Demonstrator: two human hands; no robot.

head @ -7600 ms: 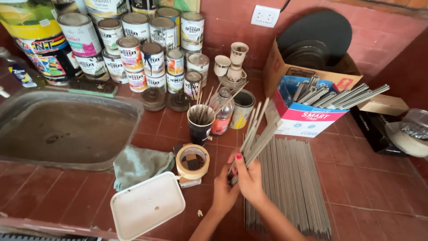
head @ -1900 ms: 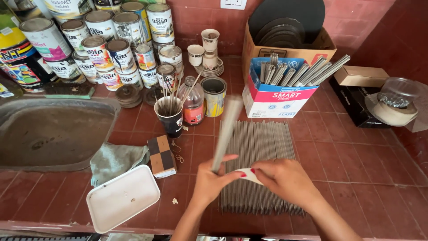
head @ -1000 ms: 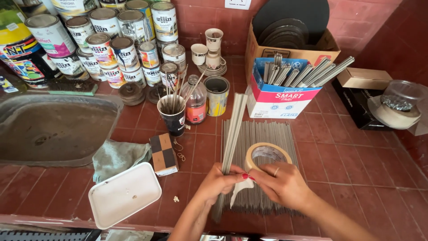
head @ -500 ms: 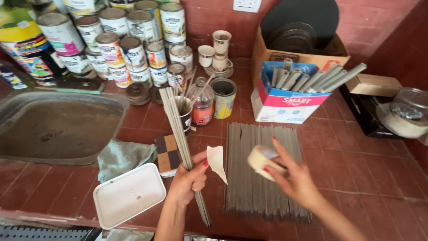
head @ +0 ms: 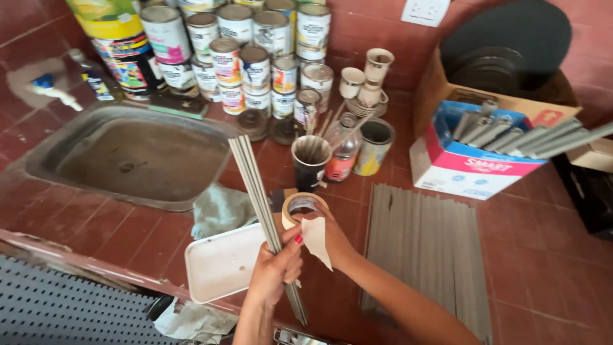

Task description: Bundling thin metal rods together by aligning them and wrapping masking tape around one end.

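Observation:
My left hand (head: pixel 273 271) grips a thin bundle of long grey sticks (head: pixel 254 185) near its lower end, and the bundle slants up to the left over the counter. My right hand (head: pixel 333 239) holds a roll of beige masking tape (head: pixel 299 207) right beside the bundle. A loose strip of tape (head: pixel 317 241) hangs from the roll across that hand. A wide layer of the same grey sticks (head: pixel 421 249) lies flat on the red tiled counter to the right.
A metal sink (head: pixel 134 156) is set in the counter at left, with a white tray (head: pixel 220 263) and a grey cloth (head: pixel 220 207) near it. Paint tins (head: pixel 255 57) are stacked at the back. A black cup of brushes (head: pixel 311 163) and a stick-filled box (head: pixel 472 160) stand nearby.
Both hands have shifted left, off the flat layer of sticks. The right hand has brought the tape roll from the right up against the bundle held in the left hand.

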